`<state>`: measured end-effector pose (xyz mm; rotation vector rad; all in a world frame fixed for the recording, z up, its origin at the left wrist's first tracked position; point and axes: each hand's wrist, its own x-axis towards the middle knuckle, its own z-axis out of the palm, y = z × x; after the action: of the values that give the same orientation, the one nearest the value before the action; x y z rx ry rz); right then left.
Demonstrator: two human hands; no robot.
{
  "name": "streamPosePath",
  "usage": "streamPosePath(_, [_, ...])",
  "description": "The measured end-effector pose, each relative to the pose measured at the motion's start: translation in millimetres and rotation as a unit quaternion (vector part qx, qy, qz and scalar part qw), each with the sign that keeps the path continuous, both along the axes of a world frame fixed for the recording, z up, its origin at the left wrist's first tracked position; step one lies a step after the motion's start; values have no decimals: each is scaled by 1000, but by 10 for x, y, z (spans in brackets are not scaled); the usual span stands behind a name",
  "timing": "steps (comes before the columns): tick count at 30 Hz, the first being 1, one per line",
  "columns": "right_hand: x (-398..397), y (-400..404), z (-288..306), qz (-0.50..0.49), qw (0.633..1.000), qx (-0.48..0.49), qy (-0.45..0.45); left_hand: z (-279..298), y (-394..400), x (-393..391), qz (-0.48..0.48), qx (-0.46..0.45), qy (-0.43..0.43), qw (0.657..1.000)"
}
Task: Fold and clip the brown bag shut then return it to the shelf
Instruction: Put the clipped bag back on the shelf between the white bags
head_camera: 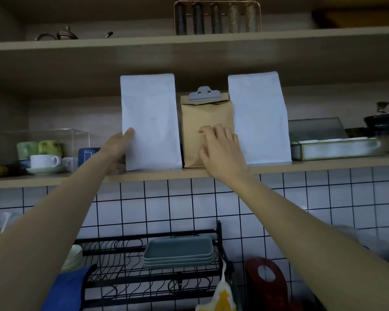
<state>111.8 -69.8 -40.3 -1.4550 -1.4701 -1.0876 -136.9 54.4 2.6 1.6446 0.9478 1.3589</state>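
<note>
The brown bag (206, 122) stands upright on the wooden shelf (323, 166), its top folded over and held by a grey clip (203, 94). It sits between two tall white bags, one on the left (151, 113) and one on the right (258, 117). My right hand (220, 151) rests with spread fingers against the lower front of the brown bag. My left hand (118, 147) grips the left edge of the left white bag, thumb on its front.
Left on the shelf stand green mugs (38, 149), a white cup on a saucer (44, 161) and a clear box. A metal tray (337, 147) lies at the right. Below, a tiled wall and a black dish rack (144, 277) with grey plates (179, 252).
</note>
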Motion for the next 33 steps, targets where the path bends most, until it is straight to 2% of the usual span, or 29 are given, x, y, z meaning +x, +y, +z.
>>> streamPosePath(3, [15,5,15,13,1000,-16,19,-29,-25,52,-16,39,23,999])
streamPosePath(5, [23,-1,24,44,996,-41,63,-46,-31,95,-13,68,33,997])
streamPosePath(7, [25,-23,37,49,990,-67,117,-67,-42,147,29,100,56,993])
streamPosePath(10, [51,-68,60,12,979,-90,183,-75,-29,230,92,138,124,978])
streamPosePath(14, [141,-108,135,-45,947,-183,260,-79,-8,248,94,136,165,972])
streamPosePath(17, [180,-92,164,-67,944,-201,255,-87,-20,249,94,146,175,969])
streamPosePath(23, [172,-27,206,-83,947,-188,249,-59,-105,287,109,115,271,950])
streamPosePath(33, [224,-20,221,-54,947,-204,243,-115,-29,272,100,145,245,953])
